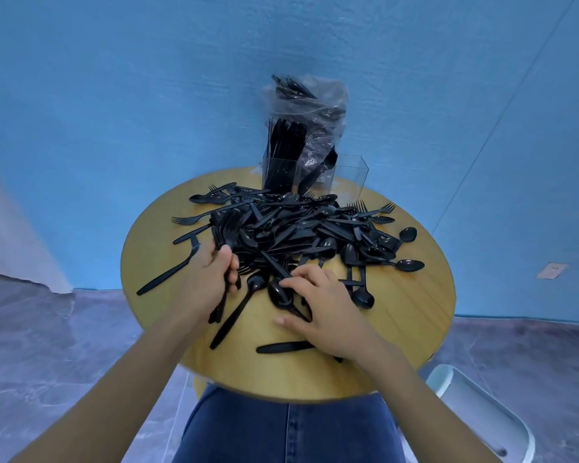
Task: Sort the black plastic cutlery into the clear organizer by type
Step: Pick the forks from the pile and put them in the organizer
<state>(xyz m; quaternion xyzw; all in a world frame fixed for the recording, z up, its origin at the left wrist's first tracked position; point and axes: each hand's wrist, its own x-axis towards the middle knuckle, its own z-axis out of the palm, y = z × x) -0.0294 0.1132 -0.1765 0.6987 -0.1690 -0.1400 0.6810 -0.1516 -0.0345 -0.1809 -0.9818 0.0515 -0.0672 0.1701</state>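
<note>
Two hands (211,272), one organizer (315,175), countless cutlery (291,228)

cutlery pile (291,228) mid-table (398,329) | organizer (315,175) behind pile | bag (310,111) in organizer

Two hands work at a heap of black cutlery (291,228) on the round bench (415,315).
The left hand (211,272) grips a bundle of forks (226,228); the right hand (321,302) touches a spoon (278,294); the clear organizer (348,175) stands behind.
</note>
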